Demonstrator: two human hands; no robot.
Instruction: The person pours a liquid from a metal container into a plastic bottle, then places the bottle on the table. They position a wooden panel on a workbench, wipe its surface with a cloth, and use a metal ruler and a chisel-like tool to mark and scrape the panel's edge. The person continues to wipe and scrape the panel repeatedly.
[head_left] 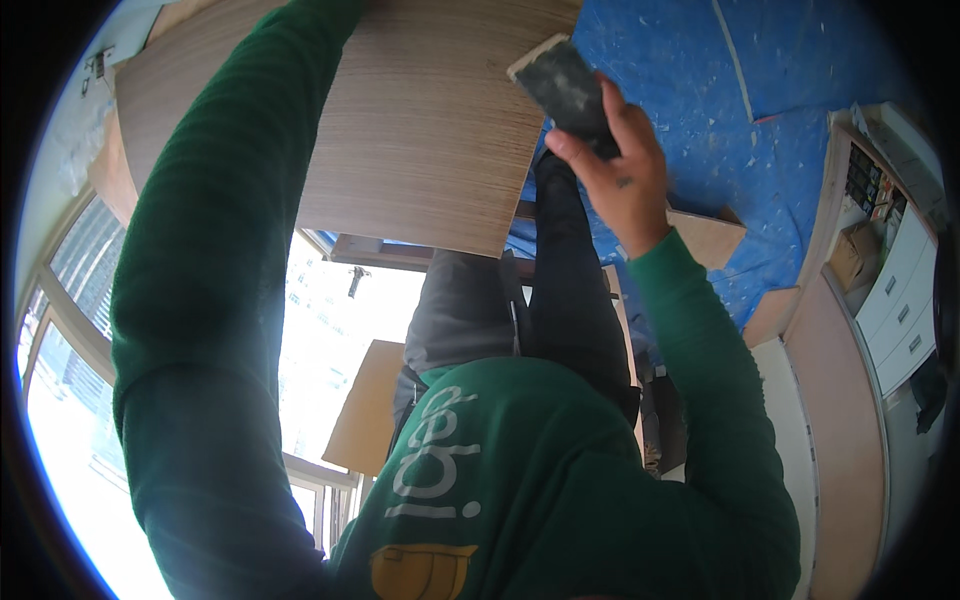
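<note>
Your right hand [618,175] grips a sanding block [562,88]: one flat rectangular slab, dark grey gritty face, pale edge, tilted, sitting at the right edge of the board [420,130], far centre. Fingers wrap its near end; thumb side toward you. The board is one large flat panel, light wood veneer with fine straight grain, clean square edges, held up in front of you. Your left arm [200,260], in a green knit sleeve, runs up the left side to the board's far edge; the left hand itself is out of view, so can't tell its grip. Blue tarp [780,120], speckled white, covers the floor on the right. Three smaller wood offcuts lie around: one [710,235] near your right wrist, one [770,315] right of it, one [365,410] near centre. White drawer unit [900,300] far right.
</note>
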